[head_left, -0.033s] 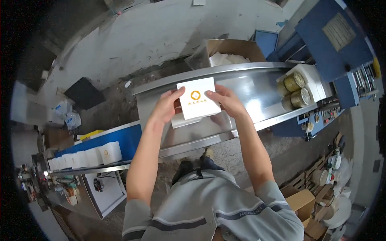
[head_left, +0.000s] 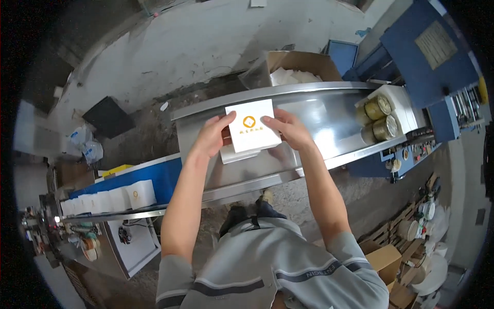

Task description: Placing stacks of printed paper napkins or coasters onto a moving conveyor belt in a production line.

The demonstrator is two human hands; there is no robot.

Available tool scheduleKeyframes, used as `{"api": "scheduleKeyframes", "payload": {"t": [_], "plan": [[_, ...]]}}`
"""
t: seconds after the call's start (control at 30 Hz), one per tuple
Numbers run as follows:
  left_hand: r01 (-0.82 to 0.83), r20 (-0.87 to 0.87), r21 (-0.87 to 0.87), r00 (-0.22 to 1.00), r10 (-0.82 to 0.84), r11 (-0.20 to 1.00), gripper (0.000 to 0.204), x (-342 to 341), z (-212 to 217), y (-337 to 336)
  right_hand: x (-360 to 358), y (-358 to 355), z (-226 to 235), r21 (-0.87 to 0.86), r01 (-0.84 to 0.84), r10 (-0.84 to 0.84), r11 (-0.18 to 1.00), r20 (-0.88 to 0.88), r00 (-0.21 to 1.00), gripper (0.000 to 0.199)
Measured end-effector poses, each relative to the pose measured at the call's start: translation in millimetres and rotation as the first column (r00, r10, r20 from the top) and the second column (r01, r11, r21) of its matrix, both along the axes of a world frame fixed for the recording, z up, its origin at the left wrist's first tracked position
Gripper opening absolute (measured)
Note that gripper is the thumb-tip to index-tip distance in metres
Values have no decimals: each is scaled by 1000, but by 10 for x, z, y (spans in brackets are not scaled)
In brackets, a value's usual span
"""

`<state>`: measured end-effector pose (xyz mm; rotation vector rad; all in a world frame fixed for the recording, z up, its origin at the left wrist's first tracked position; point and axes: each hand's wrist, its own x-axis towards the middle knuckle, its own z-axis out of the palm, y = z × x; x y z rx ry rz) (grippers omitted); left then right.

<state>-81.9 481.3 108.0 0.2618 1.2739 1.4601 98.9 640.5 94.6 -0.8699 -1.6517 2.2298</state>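
Both my hands hold a square white stack of what look like paper napkins [head_left: 252, 136], with an orange emblem and lettering on its top. My left hand [head_left: 211, 135] grips its left side, thumb on the top face and fingers partly hidden beneath. On the right side my right hand [head_left: 290, 129] is closed the same way, its thumb near the emblem. A second white stack [head_left: 237, 157] shows from under the held one, over the steel table [head_left: 206, 175]. Whether the two stacks touch cannot be told.
Two gold-coloured cylinders [head_left: 378, 107] stand at the table's right end, beside blue machinery [head_left: 419, 41]. Behind the table is a cardboard box [head_left: 329, 67] with white paper inside. Several white stacks [head_left: 139, 194] line a blue conveyor [head_left: 167, 180] at left. The table has raised metal edges.
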Motion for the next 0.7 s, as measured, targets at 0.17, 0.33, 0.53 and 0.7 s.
{"api": "scheduleKeyframes", "payload": {"t": [0.17,0.33,0.53,0.7], "plan": [[-69,9,-2,998,69,998,38,-252,-294,-254,-305,-197,-105,29,-60,57,998,84,995,71],[-109,-48,-7,993,109,994,35,-255,-377,-355,-348,-273,-149,144,-50,31,988,127,991,66],[-117,-96,-53,989,112,992,33,-261,-409,-415,-383,-337,-211,314,-82,38,946,144,989,59],[-116,-144,-79,984,104,990,33,-239,-407,-412,-357,-374,-143,294,-53,11,954,144,989,63]]}}
